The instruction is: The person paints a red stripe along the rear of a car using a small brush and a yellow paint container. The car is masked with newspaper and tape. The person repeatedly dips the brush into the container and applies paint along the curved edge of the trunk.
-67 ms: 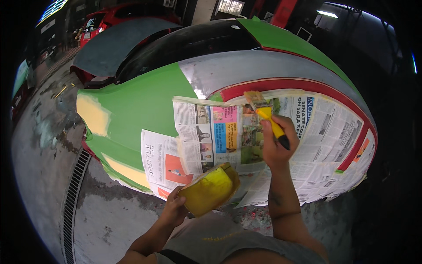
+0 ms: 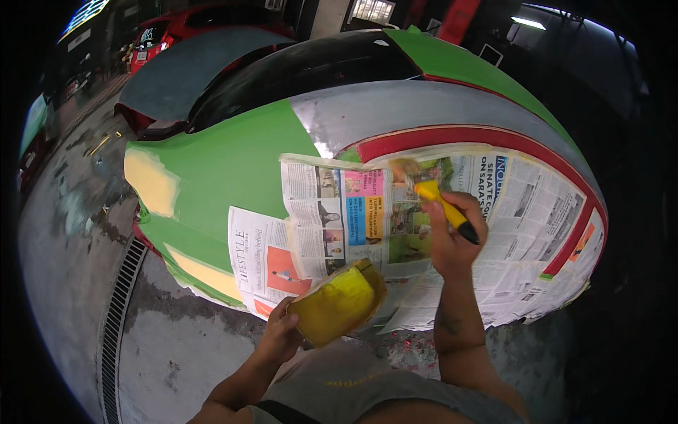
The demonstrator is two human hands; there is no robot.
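My right hand (image 2: 455, 233) is closed round the yellow and black handle of a paintbrush (image 2: 428, 189). Its pale bristles point up and left, over the upper edge of the newspaper, just below a red strip (image 2: 452, 138) on the car; whether they touch is unclear. In my left hand (image 2: 282, 331) is a yellow container (image 2: 337, 300), tilted, gripped at its left side near my body. Yellow liquid seems to lie inside it. Taped newspaper sheets (image 2: 522, 212) cover the near side of the car body (image 2: 233, 169), which is green and grey with cream patches.
A dark windscreen (image 2: 304, 74) and a grey bonnet-like panel (image 2: 198, 71) lie beyond. Another red car (image 2: 205, 20) stands at the back left. A drain grate (image 2: 116, 332) runs along the concrete floor (image 2: 183, 353) at left.
The paintbrush and my right hand have shifted slightly down and right, with the bristles now lower against the red strip. My left hand keeps the container nearly still.
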